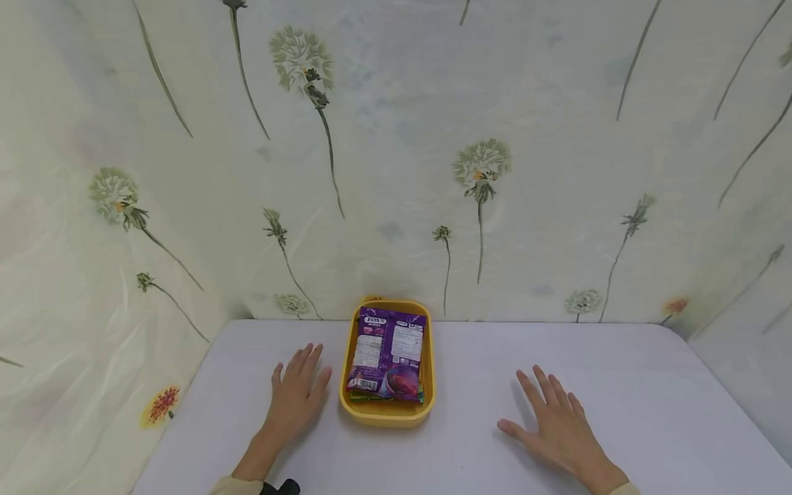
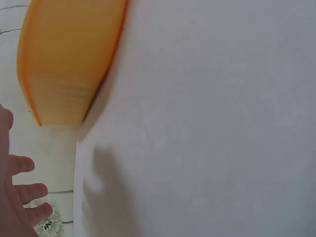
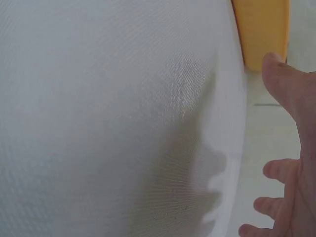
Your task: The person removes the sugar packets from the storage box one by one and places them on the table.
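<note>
— Yellow plastic tray (image 1: 386,414) in the middle of the counter (image 1: 470,454), near the far edge, and a purple snack packet (image 1: 388,354) lying flat inside it, printed back facing up. Something green shows under the packet's near end; I cannot tell what it is.

— Where are the hands?

— Left hand (image 1: 297,395) lies palm down on the counter just beside the tray's left wall, fingers straight and slightly spread. Its grip is released and it holds nothing. Right hand (image 1: 559,426) is also flat on the counter, well apart from the tray on its right side, fingers fanned, grip released as well.

— Do the wrist views add anything?

— Little. The left wrist view shows the tray's outer wall (image 2: 69,59) close by and a few fingertips (image 2: 29,190) at the frame's edge. The right wrist view shows mostly white counter cloth, a corner of the tray (image 3: 260,29) and the open right hand (image 3: 291,148).

— So what step is this, would you say?

— I judge it a resting pose: both palms down and the packet untouched in the tray. Lifting the packet would call for a hand to rise over the rim and pinch an edge, since it lies flat against the tray's floor. The left one is closer.

— And behind it?

— Pale cloth printed with dandelions (image 1: 396,172) hangs around the back and sides.
</note>
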`<state>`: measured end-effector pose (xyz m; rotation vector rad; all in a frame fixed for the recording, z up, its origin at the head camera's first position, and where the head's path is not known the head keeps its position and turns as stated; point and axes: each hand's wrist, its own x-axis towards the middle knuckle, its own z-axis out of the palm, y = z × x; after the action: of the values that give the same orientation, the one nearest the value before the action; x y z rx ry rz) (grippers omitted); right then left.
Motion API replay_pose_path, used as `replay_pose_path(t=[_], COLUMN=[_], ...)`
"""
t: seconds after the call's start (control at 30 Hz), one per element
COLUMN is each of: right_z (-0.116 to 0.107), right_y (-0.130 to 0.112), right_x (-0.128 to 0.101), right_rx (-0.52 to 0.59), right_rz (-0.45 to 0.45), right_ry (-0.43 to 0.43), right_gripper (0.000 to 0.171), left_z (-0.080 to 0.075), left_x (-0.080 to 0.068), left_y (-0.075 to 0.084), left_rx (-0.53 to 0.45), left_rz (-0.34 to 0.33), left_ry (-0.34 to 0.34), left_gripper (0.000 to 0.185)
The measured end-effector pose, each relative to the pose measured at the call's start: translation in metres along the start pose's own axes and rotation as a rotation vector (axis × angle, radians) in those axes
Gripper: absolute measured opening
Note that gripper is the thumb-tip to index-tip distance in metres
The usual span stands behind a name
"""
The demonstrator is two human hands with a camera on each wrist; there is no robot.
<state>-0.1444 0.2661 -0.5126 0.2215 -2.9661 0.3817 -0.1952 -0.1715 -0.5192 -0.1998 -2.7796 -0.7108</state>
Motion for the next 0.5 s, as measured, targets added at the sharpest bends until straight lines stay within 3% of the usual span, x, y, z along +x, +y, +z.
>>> replay_pose_path(t=[0.3,0.5], right_z=[-0.001,0.002], right_y=[0.001,0.003], right_x=[0.004,0.004], right_rx=[0.048,0.098], right_rz=[-0.004,0.006], right_ry=[0.005,0.003], right_gripper=[0.087,0.085], left_z=[0.012,0.024], left_x=[0.005,0.004], left_y=[0.019,0.034], left_rx=[-0.501,-0.665], left_rz=[-0.161,-0.244], left_ry=[-0.014,0.006], left_gripper=[0.056,0.051])
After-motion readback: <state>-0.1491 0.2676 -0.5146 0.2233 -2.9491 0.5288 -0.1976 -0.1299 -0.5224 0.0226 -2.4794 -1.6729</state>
